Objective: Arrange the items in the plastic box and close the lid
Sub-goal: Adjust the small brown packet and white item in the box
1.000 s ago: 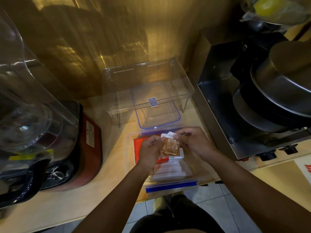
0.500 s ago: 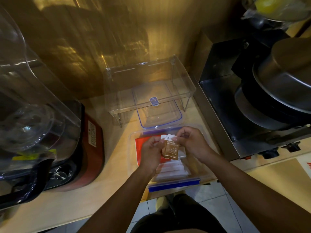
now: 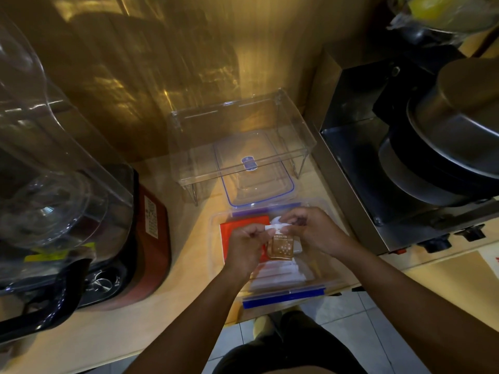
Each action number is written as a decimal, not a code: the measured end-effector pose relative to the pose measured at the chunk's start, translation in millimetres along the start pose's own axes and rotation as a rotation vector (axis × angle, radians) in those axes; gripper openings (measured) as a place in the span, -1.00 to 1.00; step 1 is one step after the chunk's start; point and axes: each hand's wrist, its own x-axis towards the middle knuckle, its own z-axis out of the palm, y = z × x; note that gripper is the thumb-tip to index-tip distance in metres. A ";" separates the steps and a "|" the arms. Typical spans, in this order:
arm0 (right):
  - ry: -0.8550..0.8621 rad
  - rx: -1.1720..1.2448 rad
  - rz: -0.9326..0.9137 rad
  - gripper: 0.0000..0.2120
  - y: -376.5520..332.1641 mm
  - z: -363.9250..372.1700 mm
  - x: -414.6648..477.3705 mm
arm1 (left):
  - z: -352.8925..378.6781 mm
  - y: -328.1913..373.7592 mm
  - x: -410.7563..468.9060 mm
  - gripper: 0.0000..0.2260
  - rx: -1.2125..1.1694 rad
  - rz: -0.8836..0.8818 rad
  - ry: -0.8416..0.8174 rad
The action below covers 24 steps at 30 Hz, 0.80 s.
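A clear plastic box (image 3: 286,294) with blue clips sits at the counter's front edge. Inside lie red packets (image 3: 243,225) on the left and a stack of white packets (image 3: 280,276) on the right. Over the box, my left hand (image 3: 247,245) and my right hand (image 3: 313,230) both pinch the top edge of a small brown sachet (image 3: 282,248) with a white top. The sachet hangs upright between them. The box's clear lid (image 3: 259,182), blue-rimmed with a blue tab, lies just behind the box, partly under a clear stand.
A clear acrylic stand (image 3: 240,141) stands against the wall behind the lid. A blender with a red base (image 3: 151,238) fills the left side. A steel appliance (image 3: 405,171) with pots stands on the right. The tiled floor (image 3: 359,325) shows below the counter edge.
The sachet stays held in both hands above the box. My hands have shifted only slightly, pulling a little apart at its white top.
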 end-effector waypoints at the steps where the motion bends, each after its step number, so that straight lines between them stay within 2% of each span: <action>1: -0.026 -0.051 -0.016 -0.90 0.3 -2.7 -0.3 | 2.3 0.8 0.4 -0.77 0.015 -0.006 -0.003; 5: -0.053 -0.272 -0.053 -0.94 2.2 -21.1 0.1 | 19.3 4.0 4.6 -0.83 0.087 -0.005 -0.048; 7: -0.085 -0.490 -0.050 -0.93 4.1 -32.3 -0.8 | 30.3 3.5 7.9 -0.92 0.260 0.059 -0.088; 11: -0.155 -0.933 -0.058 -0.87 7.9 -41.5 -5.7 | 50.4 -5.6 15.5 -0.89 0.502 0.093 -0.247; 14: -0.208 -1.126 -0.102 -0.86 11.6 -35.9 -8.6 | 59.6 -15.1 20.0 -0.86 0.676 0.133 -0.301; 17: -0.191 -1.238 -0.120 -0.81 20.7 -24.0 -8.4 | 63.7 -21.4 22.5 -0.83 0.887 0.190 -0.363; 19: -0.157 -1.250 -0.119 -0.78 27.4 -16.5 -7.7 | 63.5 -24.9 23.4 -0.79 0.996 0.224 -0.345; 24: -0.145 -1.217 -0.168 -0.75 35.3 -11.3 -9.5 | 61.3 -31.2 17.5 -0.75 1.077 0.349 -0.281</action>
